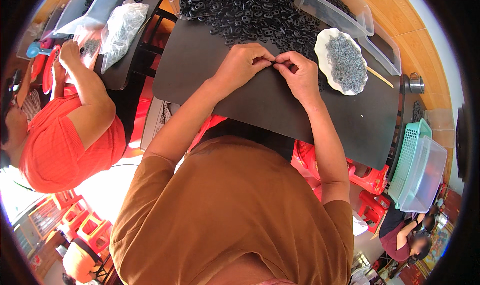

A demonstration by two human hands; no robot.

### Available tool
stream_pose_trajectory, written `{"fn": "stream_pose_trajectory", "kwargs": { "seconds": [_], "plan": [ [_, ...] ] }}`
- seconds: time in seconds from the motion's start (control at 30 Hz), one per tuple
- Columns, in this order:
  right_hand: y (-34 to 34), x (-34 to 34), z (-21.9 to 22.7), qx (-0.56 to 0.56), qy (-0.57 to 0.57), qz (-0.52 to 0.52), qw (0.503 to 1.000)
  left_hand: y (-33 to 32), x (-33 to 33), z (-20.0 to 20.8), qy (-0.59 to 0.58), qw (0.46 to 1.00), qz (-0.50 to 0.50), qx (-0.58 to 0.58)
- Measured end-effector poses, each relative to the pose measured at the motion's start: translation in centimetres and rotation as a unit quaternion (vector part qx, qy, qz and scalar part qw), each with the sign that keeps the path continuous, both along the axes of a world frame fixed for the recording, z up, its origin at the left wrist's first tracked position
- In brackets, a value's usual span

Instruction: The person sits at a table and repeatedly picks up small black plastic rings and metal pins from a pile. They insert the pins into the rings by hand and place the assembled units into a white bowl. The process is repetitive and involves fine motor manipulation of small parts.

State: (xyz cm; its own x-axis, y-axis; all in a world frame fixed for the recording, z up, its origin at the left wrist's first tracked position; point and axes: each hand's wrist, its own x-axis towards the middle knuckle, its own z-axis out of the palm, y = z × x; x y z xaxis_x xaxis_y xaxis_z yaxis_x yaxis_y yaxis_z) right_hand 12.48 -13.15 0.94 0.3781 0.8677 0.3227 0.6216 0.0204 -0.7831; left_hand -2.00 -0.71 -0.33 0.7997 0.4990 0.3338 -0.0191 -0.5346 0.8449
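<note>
The left hand (pixel 245 60) and right hand (pixel 301 76) nearly meet at the fingertips, pinching a small, mostly hidden black piece (pixel 273 62). From there, black parts (pixel 250 12) lie heaped toward eleven o'clock; a white dish (pixel 321 47) of grey bits (pixel 345 62) sits at three.

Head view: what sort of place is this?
Probably an informal workroom for handling little parts: a heap of black pieces on the table, a scalloped dish of grey ones, and a co-worker in red at another table.
</note>
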Motion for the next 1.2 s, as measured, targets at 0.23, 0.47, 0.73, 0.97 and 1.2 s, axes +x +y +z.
{"fn": "stream_pose_trajectory", "kwargs": {
  "seconds": [0.23, 0.47, 0.73, 0.97, 1.2],
  "plan": [
    [-0.02, -0.29, 0.17, -0.013, 0.018, -0.009, 1.0, 0.14, 0.08, -0.01, 0.014, 1.0, -0.006, -0.012],
    [-0.04, -0.2, -0.02, -0.014, 0.022, -0.013, 1.0, -0.01, 0.16, 0.09, 0.021, 1.0, 0.007, -0.022],
    [-0.16, -0.31, 0.31, -0.021, 0.013, 0.001, 1.0, 0.11, 0.22, -0.2, 0.025, 0.999, 0.001, -0.02],
    [-0.08, -0.11, 0.27, 0.002, -0.001, 0.01, 1.0, 0.21, 0.31, -0.02, 0.018, 0.999, -0.007, -0.028],
    [-0.05, 0.01, -0.23, 0.019, 0.014, 0.025, 0.999, 0.24, 0.27, -0.11, 0.031, 0.999, -0.013, -0.024]
  ]
}}
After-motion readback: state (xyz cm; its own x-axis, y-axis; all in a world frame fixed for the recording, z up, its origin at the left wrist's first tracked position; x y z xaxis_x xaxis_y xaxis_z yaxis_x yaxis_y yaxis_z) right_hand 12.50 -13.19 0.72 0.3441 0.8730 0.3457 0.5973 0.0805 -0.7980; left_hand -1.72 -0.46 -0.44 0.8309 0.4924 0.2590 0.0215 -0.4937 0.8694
